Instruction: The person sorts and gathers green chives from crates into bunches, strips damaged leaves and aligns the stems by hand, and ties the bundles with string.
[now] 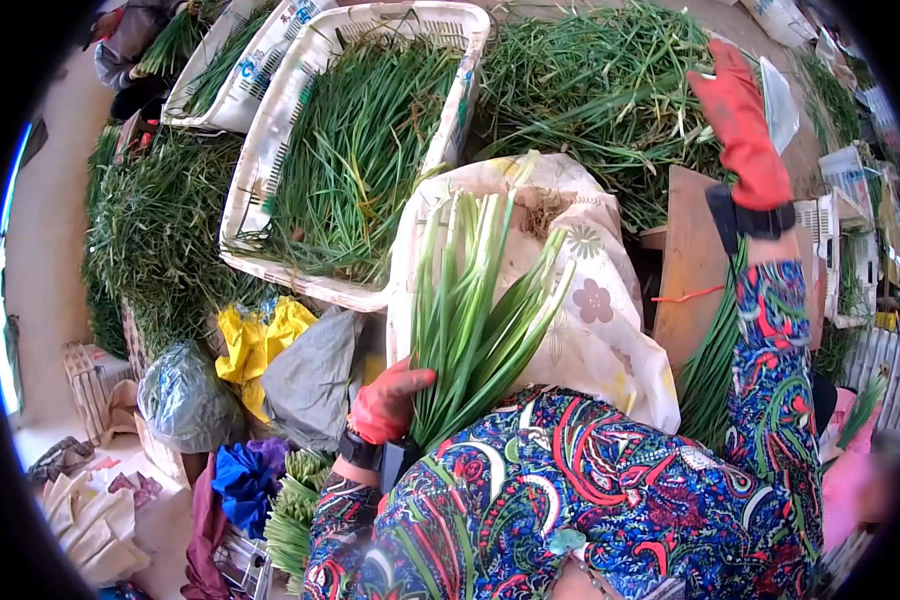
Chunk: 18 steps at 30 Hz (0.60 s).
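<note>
My left hand (390,402), in a red glove, lies against the lower leaves of a bunch of green stalks (470,300); its fingers are partly hidden by the leaves. The bunch rests on a patterned cloth (595,330) over my lap, pale stems pointing away from me. My right hand (735,115), also red-gloved, reaches out to the right edge of a large heap of greens (590,90). Its fingertips touch or hover over the heap, and I cannot make out anything held.
A white crate (235,215) of long green leaves stands ahead left, beside another heap (170,220). Yellow (255,345) and grey bags (315,375) lie near my left arm. A brown board (692,260) is at right. Other people are partly visible at the upper left and lower right.
</note>
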Available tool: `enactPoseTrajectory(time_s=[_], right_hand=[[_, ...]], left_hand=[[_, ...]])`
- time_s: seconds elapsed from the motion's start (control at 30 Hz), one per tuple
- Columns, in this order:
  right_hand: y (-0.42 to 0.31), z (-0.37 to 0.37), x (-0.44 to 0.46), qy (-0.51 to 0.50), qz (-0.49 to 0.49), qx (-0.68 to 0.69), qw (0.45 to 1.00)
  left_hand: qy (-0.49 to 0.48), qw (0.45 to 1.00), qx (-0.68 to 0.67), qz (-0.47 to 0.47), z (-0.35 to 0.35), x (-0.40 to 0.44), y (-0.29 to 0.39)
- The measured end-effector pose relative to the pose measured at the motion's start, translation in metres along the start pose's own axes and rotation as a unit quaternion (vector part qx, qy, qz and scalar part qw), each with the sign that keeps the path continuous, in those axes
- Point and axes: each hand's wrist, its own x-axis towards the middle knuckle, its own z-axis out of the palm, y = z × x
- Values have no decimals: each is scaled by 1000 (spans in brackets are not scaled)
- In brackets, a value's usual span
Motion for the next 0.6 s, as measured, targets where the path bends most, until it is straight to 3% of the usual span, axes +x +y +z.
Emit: enactPoseTrajectory(time_s=[0.07, 0.1, 0.13, 0.17, 0.23, 0.3, 0.4, 0.5, 0.57, 0.6], right_hand=[[-66, -3, -32, -109, -16, 193, 975], [-76, 11, -47, -234, -94, 275, 928], [-97, 15, -61, -295, -256, 254, 885], [-122, 12, -80, -286, -320, 267, 863], [-143, 28, -116, -234, -345, 211, 884], [-146, 33, -116, -341, -366, 203, 842], [-147, 30, -114, -320, -387, 180, 846], [-127, 34, -98, -186, -320, 214, 904], [-81, 14, -55, -53, -296, 88, 950], [-60, -4, -31, -115, 49, 115, 985]], left_hand=[[19, 999, -39, -5, 5, 0, -1], [7, 999, -51, -16, 7, 1, 1], [-4, 998, -62, -28, 9, 3, 4], [-16, 997, -71, -39, 9, 4, 6], [-18, 996, -70, -47, 10, 2, 6], [-8, 997, -58, -43, 7, 1, 3], [13, 999, -42, -29, -5, 4, -12], [2, 997, -66, -34, 2, 2, -6], [-22, 994, -98, -43, 10, 1, 1], [-21, 994, -99, -45, 9, 0, 1]])
